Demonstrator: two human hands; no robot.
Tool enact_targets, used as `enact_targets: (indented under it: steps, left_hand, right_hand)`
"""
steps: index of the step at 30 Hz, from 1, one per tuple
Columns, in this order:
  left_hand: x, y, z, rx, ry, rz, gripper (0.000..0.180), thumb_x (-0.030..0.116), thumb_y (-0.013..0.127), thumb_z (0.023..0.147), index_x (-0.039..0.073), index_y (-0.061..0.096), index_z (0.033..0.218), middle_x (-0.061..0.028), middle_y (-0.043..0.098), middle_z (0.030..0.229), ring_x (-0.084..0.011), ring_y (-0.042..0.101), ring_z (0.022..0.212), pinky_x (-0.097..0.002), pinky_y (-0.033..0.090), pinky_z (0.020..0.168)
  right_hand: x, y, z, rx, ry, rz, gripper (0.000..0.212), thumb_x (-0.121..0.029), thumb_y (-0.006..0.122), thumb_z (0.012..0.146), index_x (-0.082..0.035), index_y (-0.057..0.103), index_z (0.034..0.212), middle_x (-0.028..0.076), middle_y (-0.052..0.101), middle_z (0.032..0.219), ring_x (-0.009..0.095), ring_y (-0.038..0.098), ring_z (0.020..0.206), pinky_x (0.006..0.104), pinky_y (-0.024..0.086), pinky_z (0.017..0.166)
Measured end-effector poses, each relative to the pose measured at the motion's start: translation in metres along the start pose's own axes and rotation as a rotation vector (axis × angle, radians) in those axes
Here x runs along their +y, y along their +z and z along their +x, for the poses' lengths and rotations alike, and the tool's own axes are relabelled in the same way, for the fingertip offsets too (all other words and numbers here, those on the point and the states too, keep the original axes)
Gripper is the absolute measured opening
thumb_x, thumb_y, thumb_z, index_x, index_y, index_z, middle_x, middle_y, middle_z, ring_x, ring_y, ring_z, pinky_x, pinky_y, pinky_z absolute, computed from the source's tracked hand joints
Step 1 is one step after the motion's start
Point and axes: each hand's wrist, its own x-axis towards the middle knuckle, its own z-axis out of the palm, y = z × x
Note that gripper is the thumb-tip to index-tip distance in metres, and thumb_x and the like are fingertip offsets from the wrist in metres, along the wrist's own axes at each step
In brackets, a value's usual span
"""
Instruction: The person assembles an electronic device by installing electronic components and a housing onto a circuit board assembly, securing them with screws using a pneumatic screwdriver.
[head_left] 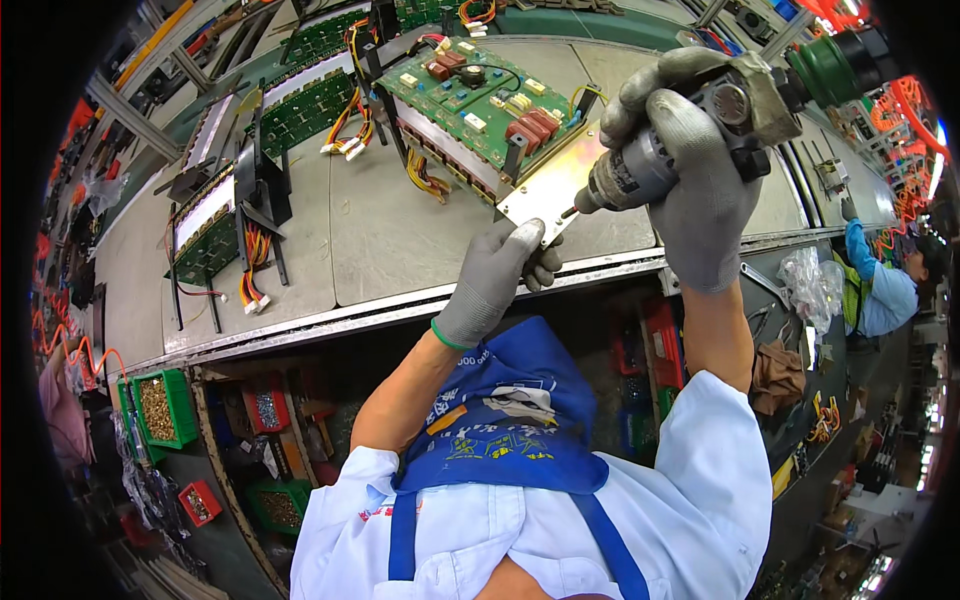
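My right hand (708,195), in a grey glove, is wrapped around a power screwdriver (628,180) with a dark body and a green rear part. Its bit points down and left, close to the near corner of a shiny metal plate (548,192); whether it touches a screw there is too small to tell. My left hand (487,275), also gloved, pinches that near corner, thumb on top and fingers curled below. Joined to the plate's far side is a green circuit board (475,105) with brown and white components. A bundle of coloured wires (425,178) hangs beside it.
More board assemblies (205,230) with loose wire harnesses stand to the left on the grey workbench (390,260). Below its front edge are a green bin of brass-coloured parts (160,408) and red bins (268,408). A co-worker (880,280) is at the far right.
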Motion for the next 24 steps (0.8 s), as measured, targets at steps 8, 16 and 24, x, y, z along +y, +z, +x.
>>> enact_targets:
  steps: [8, 16, 24]
  left_hand:
    - [0.003, -0.001, 0.0, -0.017, -0.005, 0.006, 0.034, 0.03, 0.052, 0.101, -0.003, 0.062, 0.1, -0.0078, 0.065, 0.077, -0.0104, 0.059, 0.062, -0.0247, 0.048, 0.057]
    - [0.003, -0.001, 0.001, -0.028, 0.003, 0.013, 0.034, 0.028, 0.051, 0.102, -0.003, 0.062, 0.1, -0.0081, 0.065, 0.078, -0.0108, 0.059, 0.062, -0.0251, 0.047, 0.056]
    - [0.002, -0.001, 0.001, -0.037, 0.016, 0.023, 0.033, 0.027, 0.049, 0.102, -0.003, 0.062, 0.101, -0.0072, 0.065, 0.078, -0.0106, 0.059, 0.063, -0.025, 0.047, 0.057]
  right_hand:
    - [0.008, 0.003, 0.002, -0.041, 0.044, -0.077, 0.022, -0.006, 0.054, 0.09, -0.001, 0.055, 0.111, 0.011, 0.063, 0.091, 0.02, 0.064, 0.079, 0.0353, 0.055, 0.072]
    - [0.007, 0.008, 0.002, 0.003, 0.052, -0.072, 0.024, -0.004, 0.057, 0.089, 0.0, 0.056, 0.113, 0.012, 0.064, 0.088, 0.02, 0.064, 0.073, 0.0336, 0.055, 0.067]
    - [0.007, 0.01, 0.004, -0.013, 0.092, -0.031, 0.024, -0.006, 0.057, 0.09, -0.001, 0.056, 0.114, 0.011, 0.064, 0.09, 0.019, 0.065, 0.075, 0.0316, 0.054, 0.067]
